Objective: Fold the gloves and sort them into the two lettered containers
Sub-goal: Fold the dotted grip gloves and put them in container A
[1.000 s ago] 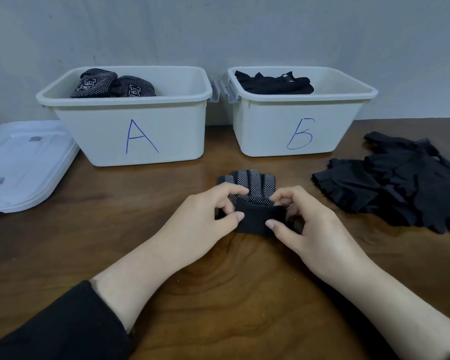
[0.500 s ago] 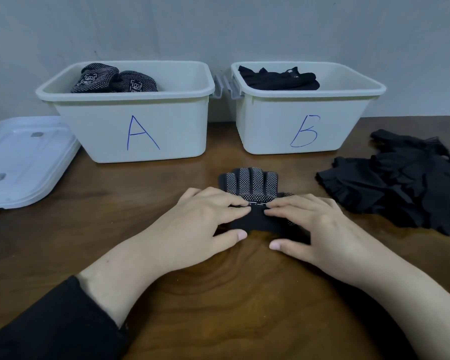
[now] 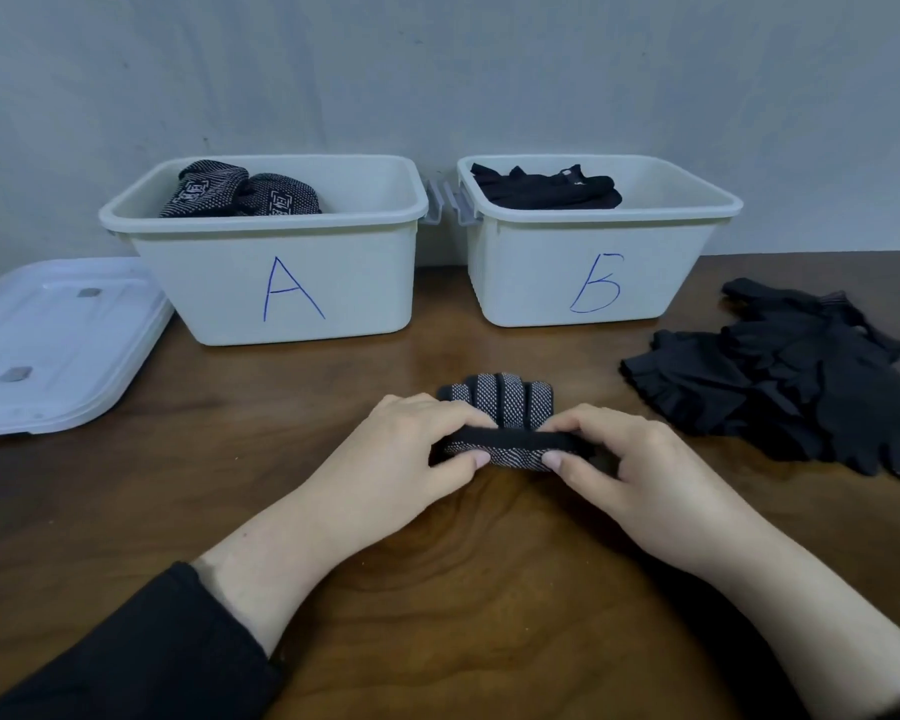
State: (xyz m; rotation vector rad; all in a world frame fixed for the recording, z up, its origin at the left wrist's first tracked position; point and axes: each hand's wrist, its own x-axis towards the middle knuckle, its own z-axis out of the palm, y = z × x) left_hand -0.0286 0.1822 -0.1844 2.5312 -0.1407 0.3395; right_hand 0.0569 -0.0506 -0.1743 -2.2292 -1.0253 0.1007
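Note:
A black glove with white dots (image 3: 505, 402) lies on the wooden table in front of me, its fingers pointing away. My left hand (image 3: 411, 454) and my right hand (image 3: 624, 459) pinch its rolled near edge between fingers and thumbs, one at each end. The white container marked A (image 3: 292, 283) stands at the back left and holds dotted gloves (image 3: 240, 192). The white container marked Б (image 3: 593, 272) stands at the back right and holds plain black gloves (image 3: 546, 189).
A heap of plain black gloves (image 3: 791, 387) lies on the table at the right. A white lid (image 3: 48, 345) rests flat at the far left. A grey wall rises right behind the containers.
The hands pressed flat on the folded cuff half a second ago. Now they have lifted the near fold and roll it toward the glove's fingers; less of the glove shows.

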